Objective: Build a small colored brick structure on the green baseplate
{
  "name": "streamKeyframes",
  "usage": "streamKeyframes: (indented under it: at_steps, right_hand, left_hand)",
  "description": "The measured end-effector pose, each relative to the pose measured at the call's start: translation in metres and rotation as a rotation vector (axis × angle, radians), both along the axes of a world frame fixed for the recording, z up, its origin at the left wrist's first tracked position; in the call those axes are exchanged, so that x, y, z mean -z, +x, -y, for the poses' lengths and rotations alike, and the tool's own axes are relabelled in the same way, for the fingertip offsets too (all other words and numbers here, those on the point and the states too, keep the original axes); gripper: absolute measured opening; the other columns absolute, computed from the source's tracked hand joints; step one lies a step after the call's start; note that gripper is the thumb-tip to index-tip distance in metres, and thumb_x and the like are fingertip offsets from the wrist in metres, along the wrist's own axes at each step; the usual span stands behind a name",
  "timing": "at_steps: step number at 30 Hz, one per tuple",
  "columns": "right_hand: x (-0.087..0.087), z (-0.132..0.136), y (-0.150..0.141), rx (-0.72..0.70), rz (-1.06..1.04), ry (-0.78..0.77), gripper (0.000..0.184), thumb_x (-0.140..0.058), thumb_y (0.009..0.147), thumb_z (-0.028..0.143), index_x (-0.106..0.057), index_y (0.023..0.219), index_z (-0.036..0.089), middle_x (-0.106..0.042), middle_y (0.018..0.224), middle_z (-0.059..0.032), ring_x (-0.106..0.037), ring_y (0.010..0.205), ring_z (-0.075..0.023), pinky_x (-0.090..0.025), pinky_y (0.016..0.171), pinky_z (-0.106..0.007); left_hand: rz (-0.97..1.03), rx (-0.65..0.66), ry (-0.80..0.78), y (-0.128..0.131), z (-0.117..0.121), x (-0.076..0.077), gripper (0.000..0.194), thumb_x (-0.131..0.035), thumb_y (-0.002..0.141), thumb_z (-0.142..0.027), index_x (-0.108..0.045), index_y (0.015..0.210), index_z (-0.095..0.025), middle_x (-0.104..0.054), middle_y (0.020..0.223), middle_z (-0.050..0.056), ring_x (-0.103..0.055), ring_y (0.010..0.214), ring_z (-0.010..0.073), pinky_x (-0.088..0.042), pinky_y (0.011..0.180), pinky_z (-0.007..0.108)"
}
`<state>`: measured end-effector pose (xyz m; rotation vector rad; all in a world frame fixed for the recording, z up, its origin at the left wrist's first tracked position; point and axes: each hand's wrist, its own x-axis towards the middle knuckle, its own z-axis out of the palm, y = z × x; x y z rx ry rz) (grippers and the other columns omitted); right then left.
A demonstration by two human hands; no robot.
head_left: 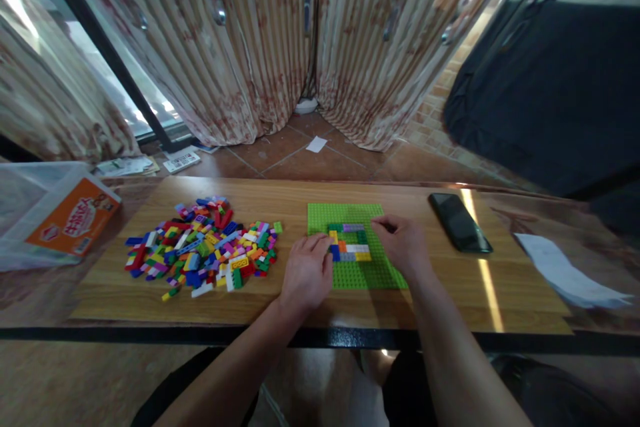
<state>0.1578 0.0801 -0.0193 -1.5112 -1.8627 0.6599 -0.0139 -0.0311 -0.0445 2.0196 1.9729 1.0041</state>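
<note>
Centrally, the green baseplate [363,277] lay flat on the wooden surface [255,303], and on it stood a low arrangement of coloured bricks [351,256], attached as rows about a green middle. Long axis of the arrangement: side to side, across the person's front. Near row read blue, grey, white and yellow; far row showed green and purple. Left hand [307,271] rested at the arrangement's left end, palm down, its fingers close together and bent, the tips at or just beside the blue and yellow bricks; contact could not be confirmed. Right hand [403,243] was over the plate's right part, with thumb and forefinger drawn nearly together just off the arrangement's far right corner. From that grip the bricks lay to the left and slightly toward the person. Whether a small piece was pinched there could not be told. Of the two, the left hand was nearer the bricks, and also nearer the loose brick pile [200,250], which was well apart on the left. Phone [460,222] lay right of the plate, screen up, set at a slant.
</note>
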Motion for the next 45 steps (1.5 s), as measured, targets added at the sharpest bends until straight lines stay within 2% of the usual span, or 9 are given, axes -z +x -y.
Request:
streamKeyframes:
  at_steps: [11, 14, 18, 22, 25, 29, 34, 39, 45]
  right_hand:
    - [0.009, 0.008, -0.006, -0.190, 0.276, -0.057, 0.028, -0.053, 0.084, 0.033, -0.077, 0.084, 0.019, -0.077, 0.080, -0.0073, -0.069, 0.073, -0.0230, -0.045, 0.065, -0.031]
    - [0.009, 0.008, -0.008, -0.172, 0.300, -0.040, 0.029, -0.052, 0.085, 0.036, -0.077, 0.085, 0.021, -0.077, 0.082, -0.0069, -0.070, 0.075, -0.0232, -0.045, 0.065, -0.031]
    - [0.011, 0.008, -0.008, -0.154, 0.314, -0.016, 0.030, -0.052, 0.085, 0.039, -0.077, 0.087, 0.021, -0.077, 0.083, -0.0074, -0.070, 0.076, -0.0246, -0.046, 0.067, -0.033]
    - [0.015, 0.008, -0.009, -0.184, 0.309, -0.002, 0.032, -0.052, 0.085, 0.040, -0.077, 0.087, 0.020, -0.077, 0.084, -0.0073, -0.069, 0.077, -0.0251, -0.046, 0.068, -0.034]
    - [0.016, 0.008, -0.012, -0.192, 0.309, -0.004, 0.031, -0.052, 0.084, 0.041, -0.077, 0.086, 0.021, -0.076, 0.082, -0.0068, -0.069, 0.074, -0.0245, -0.046, 0.066, -0.034]
    - [0.014, 0.010, -0.016, -0.203, 0.296, 0.024, 0.031, -0.053, 0.085, 0.042, -0.077, 0.085, 0.021, -0.077, 0.082, -0.0063, -0.069, 0.074, -0.0238, -0.046, 0.065, -0.033]
    - [0.014, 0.011, -0.022, -0.223, 0.253, 0.019, 0.033, -0.052, 0.085, 0.042, -0.077, 0.088, 0.021, -0.077, 0.086, -0.0066, -0.069, 0.076, -0.0227, -0.047, 0.067, -0.032]
    - [0.013, 0.012, -0.024, -0.219, 0.230, -0.013, 0.034, -0.052, 0.085, 0.043, -0.077, 0.089, 0.021, -0.077, 0.086, -0.0070, -0.069, 0.077, -0.0231, -0.047, 0.068, -0.033]
    - [0.005, 0.014, -0.023, -0.176, 0.234, 0.023, 0.032, -0.052, 0.084, 0.042, -0.076, 0.082, 0.021, -0.075, 0.078, -0.0064, -0.067, 0.070, -0.0217, -0.044, 0.064, -0.031]
  left_hand:
    - [0.040, -0.122, -0.015, -0.015, -0.015, -0.011, 0.029, -0.055, 0.085, -0.012, -0.066, 0.111, -0.016, -0.069, 0.112, 0.009, -0.062, 0.106, 0.0241, -0.050, 0.099, 0.041]
    - [0.026, -0.216, -0.046, -0.041, -0.023, -0.018, 0.030, -0.054, 0.083, -0.009, -0.068, 0.109, -0.015, -0.072, 0.107, 0.010, -0.065, 0.103, 0.0239, -0.051, 0.097, 0.040]
    - [0.085, -0.308, -0.131, -0.095, -0.021, -0.028, 0.033, -0.053, 0.082, -0.007, -0.069, 0.110, -0.015, -0.073, 0.110, 0.009, -0.068, 0.101, 0.0210, -0.053, 0.095, 0.036]
    - [0.099, -0.213, -0.220, -0.141, -0.007, -0.032, 0.033, -0.053, 0.081, -0.005, -0.071, 0.108, -0.012, -0.075, 0.108, 0.009, -0.070, 0.100, 0.0192, -0.054, 0.094, 0.031]
    - [0.037, -0.200, -0.230, -0.156, 0.002, -0.031, 0.034, -0.052, 0.080, -0.004, -0.071, 0.107, -0.013, -0.075, 0.110, 0.008, -0.069, 0.102, 0.0195, -0.053, 0.096, 0.032]
    - [-0.054, -0.162, -0.226, -0.151, 0.004, -0.030, 0.034, -0.051, 0.081, -0.006, -0.071, 0.108, -0.013, -0.073, 0.113, 0.009, -0.067, 0.105, 0.0215, -0.050, 0.099, 0.036]
    - [-0.176, -0.087, -0.208, -0.124, -0.004, -0.030, 0.032, -0.058, 0.083, -0.019, -0.069, 0.112, -0.017, -0.072, 0.111, 0.008, -0.063, 0.106, 0.0240, -0.046, 0.101, 0.040]
    - [-0.258, -0.111, -0.271, -0.104, -0.011, -0.027, 0.032, -0.054, 0.082, -0.014, -0.069, 0.110, -0.019, -0.072, 0.109, 0.007, -0.061, 0.108, 0.0252, -0.046, 0.096, 0.041]
    - [-0.259, -0.144, -0.203, -0.098, -0.016, -0.023, 0.032, -0.053, 0.082, -0.012, -0.068, 0.109, -0.019, -0.071, 0.108, 0.008, -0.062, 0.105, 0.0258, -0.045, 0.097, 0.044]
